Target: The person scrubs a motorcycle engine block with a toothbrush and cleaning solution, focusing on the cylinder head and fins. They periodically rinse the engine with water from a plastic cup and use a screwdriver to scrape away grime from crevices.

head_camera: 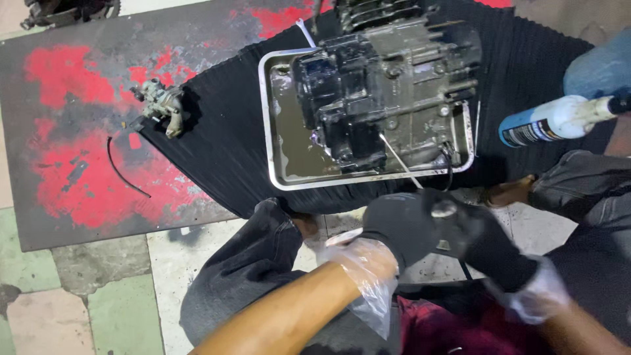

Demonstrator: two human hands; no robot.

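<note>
Both my hands wear black gloves over clear plastic liners and meet just in front of the tray. My left hand (394, 229) curls its fingers around the fingertips of my right hand (490, 244), gripping that glove. A small pale grey spot (444, 209) shows on top of the right glove. A thin pale rod (399, 160) slants from the engine down toward my hands; its near end is hidden behind them. The greasy black engine block (388, 85) sits in a metal tray (268, 131) holding dirty liquid.
The tray rests on a black ribbed mat (223, 151) over a red-stained dark board (72, 138). A carburettor (161, 105) and a thin black wire (121, 172) lie at left. A blue-and-white spray bottle (559, 118) reaches in at right beside a person's blue-jeaned leg (601, 66). Tiled floor lies below.
</note>
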